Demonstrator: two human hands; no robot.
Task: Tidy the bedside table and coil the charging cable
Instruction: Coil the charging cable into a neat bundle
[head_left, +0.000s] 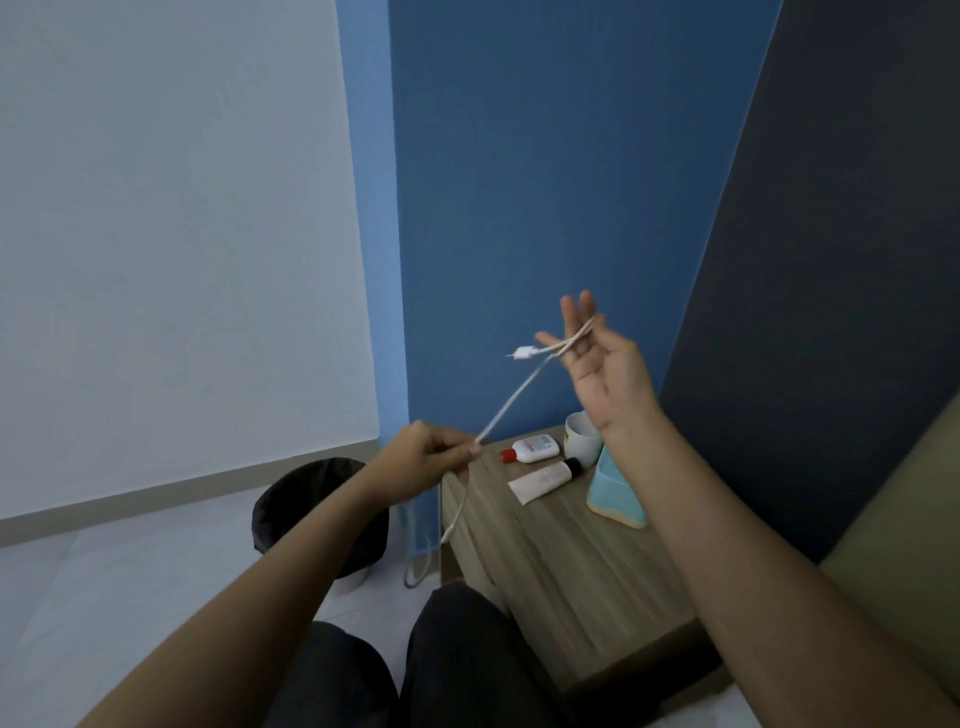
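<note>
A white charging cable (511, 397) stretches taut between my two hands, above the wooden bedside table (582, 566). My right hand (605, 364) is raised, palm toward me, with the cable looped around its spread fingers and one plug end sticking out to the left. My left hand (426, 460) is lower and pinches the cable between thumb and fingers. The rest of the cable hangs down from my left hand past the table's left edge, with its other plug end dangling.
On the table stand a white mug (582, 434), a white bottle with a red cap (532, 449), a white tube with a black cap (545, 478) and a light blue box (615, 491). A black-lined bin (322, 512) stands on the floor to the left. My knees are below.
</note>
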